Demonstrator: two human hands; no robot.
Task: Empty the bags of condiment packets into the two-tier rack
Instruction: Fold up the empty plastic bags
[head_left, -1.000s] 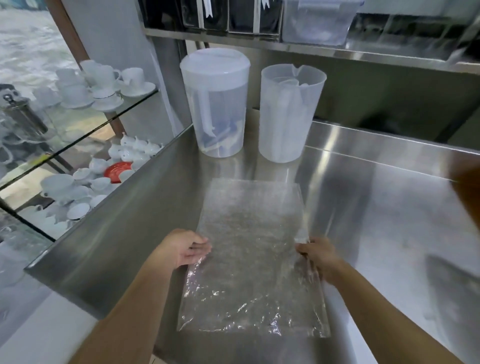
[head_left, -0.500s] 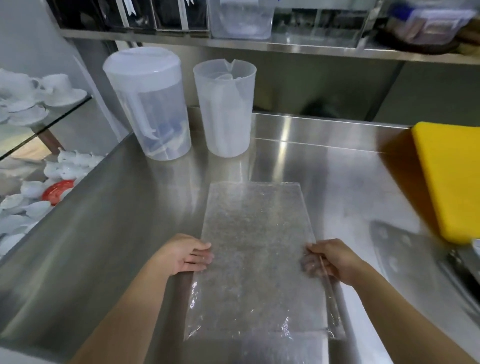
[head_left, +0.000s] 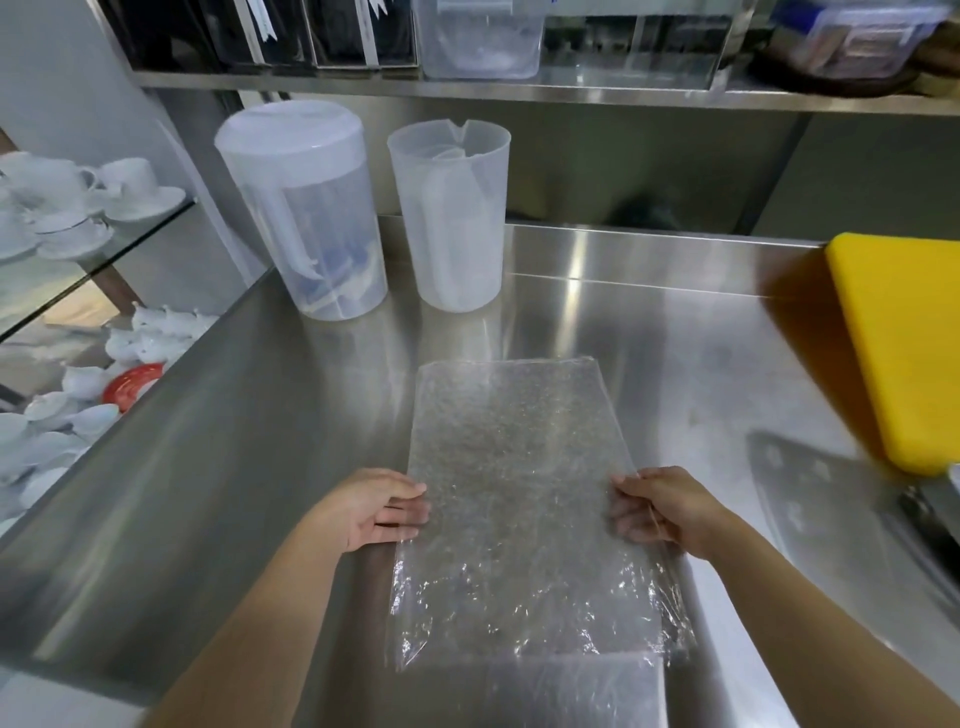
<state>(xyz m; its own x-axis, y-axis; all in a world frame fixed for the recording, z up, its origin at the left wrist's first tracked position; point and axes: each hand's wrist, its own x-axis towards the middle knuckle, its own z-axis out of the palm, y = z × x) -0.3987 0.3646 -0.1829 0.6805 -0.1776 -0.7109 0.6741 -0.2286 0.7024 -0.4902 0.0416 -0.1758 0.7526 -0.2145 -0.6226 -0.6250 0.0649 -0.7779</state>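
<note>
The clear plastic bag lies flat and crinkled on the steel desk, lengthwise from the middle of the desk toward its front edge. The left hand rests at the bag's left edge with its fingers nearly straight, the tips touching the film. The right hand grips the bag's right edge: its fingers show through the plastic from underneath, and the thumb lies over the top.

At the desk's back left corner stand two translucent jugs, just beside each other and well apart from the bag. The lidded jug on the left holds some pale and bluish things at its bottom, too blurred to name. The open jug has a pour notch in its rim and a white plastic piece standing inside it.

Along the desk's right edge lies a yellow cutting board, and a cleaver lies flat nearer the front, its blade pointing toward the bag.

On the steel shelf above the back edge sit a clear tub, dark upright holders to its left, and a blue-lidded box with contents that cannot be made out. Past the desk's left edge, white cups and saucers fill glass shelves
</note>
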